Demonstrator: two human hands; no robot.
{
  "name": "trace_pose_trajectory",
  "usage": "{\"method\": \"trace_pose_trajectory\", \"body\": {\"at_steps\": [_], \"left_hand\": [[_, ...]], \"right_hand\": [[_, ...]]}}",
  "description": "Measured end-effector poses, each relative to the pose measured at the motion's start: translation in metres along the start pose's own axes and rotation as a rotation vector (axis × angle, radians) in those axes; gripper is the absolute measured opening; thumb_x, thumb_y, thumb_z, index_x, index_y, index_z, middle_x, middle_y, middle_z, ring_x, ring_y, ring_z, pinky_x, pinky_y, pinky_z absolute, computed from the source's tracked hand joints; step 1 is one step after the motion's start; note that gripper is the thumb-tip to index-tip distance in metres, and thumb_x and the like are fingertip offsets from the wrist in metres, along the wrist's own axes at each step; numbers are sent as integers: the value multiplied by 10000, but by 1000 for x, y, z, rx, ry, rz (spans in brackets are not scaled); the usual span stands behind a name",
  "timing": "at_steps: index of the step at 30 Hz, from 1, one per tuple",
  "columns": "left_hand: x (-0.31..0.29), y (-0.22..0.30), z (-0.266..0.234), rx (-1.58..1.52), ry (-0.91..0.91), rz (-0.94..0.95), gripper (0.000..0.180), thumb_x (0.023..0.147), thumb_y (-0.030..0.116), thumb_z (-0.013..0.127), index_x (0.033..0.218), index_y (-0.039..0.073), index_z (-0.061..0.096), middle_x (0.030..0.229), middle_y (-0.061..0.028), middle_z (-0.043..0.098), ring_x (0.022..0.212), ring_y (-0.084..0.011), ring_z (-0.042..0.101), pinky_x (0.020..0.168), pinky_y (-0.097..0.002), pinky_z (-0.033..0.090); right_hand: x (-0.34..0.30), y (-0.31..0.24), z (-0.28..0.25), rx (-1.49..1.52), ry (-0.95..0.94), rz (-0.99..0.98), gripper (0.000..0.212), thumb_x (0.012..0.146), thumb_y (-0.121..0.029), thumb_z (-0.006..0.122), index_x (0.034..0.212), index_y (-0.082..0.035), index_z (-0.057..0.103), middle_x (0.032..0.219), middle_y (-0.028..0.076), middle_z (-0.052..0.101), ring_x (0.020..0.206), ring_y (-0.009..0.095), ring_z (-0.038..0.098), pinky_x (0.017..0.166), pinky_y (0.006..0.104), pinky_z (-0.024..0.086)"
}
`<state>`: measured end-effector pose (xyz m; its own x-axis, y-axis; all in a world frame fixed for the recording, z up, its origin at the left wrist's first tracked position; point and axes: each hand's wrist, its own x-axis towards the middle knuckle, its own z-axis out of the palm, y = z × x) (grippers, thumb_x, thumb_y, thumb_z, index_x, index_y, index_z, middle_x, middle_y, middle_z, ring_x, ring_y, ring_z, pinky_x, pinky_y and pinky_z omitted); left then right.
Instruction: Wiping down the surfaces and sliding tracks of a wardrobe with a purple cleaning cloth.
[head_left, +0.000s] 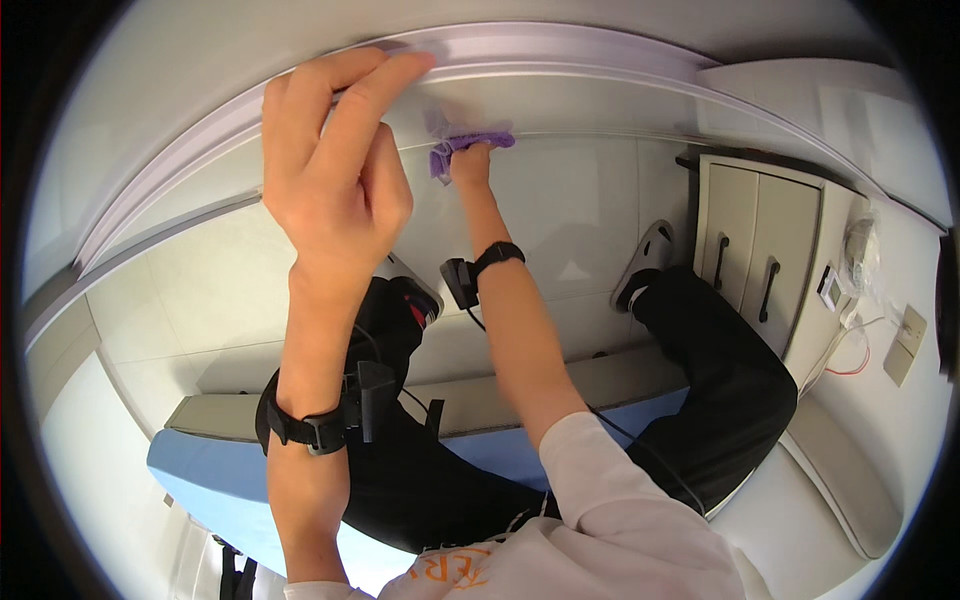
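My right hand (470,165) is closed on a purple cloth (494,139). It presses the cloth low against a glossy white panel (590,105), which mirrors cloth and hand faintly. Higher up and closer to the camera, my left hand (335,150) is at the pale lilac rail (560,50) that curves along the panel's upper part. Its fingers are apart and bent, one fingertip reaching onto the rail, and the thumb is folded in toward the palm. I see nothing held in it.
A black strap with a small device circles each wrist. At the right stand a cabinet (760,240) with dark handles, a socket plate (905,345) and loose cables. My legs straddle white floor tiles (560,210). I sit on a light blue bed edge (210,470).
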<state>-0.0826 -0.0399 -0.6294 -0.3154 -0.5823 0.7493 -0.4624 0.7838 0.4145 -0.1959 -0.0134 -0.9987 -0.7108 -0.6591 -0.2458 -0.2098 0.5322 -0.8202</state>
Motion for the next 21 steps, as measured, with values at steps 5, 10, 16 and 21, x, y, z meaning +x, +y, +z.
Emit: {"method": "trace_pose_trajectory", "body": {"at_steps": [5, 10, 16, 21], "left_hand": [[-13, -13, -11, 70, -39, 48, 466, 629, -166, 457, 962, 33, 716, 909, -80, 632, 749, -179, 501, 660, -265, 409], [-7, -11, -12, 37, 38, 24, 466, 644, -184, 444, 972, 14, 709, 925, -104, 623, 744, -182, 522, 629, -252, 409], [-20, -25, -42, 106, 87, -75, 462, 673, -198, 431, 983, 9, 704, 954, -122, 623, 762, -189, 558, 598, -254, 428], [-17, -24, -40, 47, 84, -62, 420, 625, -164, 516, 940, 49, 695, 924, -73, 621, 799, -232, 544, 697, -326, 432]], "right_hand": [[-30, -10, 23, 482, -247, 331, 422, 856, 15, 503, 1256, 61, 377, 1174, 214, 572, 1024, 336, 613, 817, 418, 528], [-31, -37, -13, 865, -461, 572, 434, 846, 44, 530, 1271, 8, 456, 1179, 101, 590, 995, 244, 605, 853, 333, 488], [-126, -202, -98, 408, -69, 2, 539, 874, -41, 552, 1309, 161, 305, 1070, 262, 595, 988, 380, 590, 858, 419, 446], [-166, -299, -145, 308, -8, -175, 685, 887, -74, 538, 1342, 235, 130, 1061, 355, 551, 956, 469, 577, 822, 477, 443]]}}
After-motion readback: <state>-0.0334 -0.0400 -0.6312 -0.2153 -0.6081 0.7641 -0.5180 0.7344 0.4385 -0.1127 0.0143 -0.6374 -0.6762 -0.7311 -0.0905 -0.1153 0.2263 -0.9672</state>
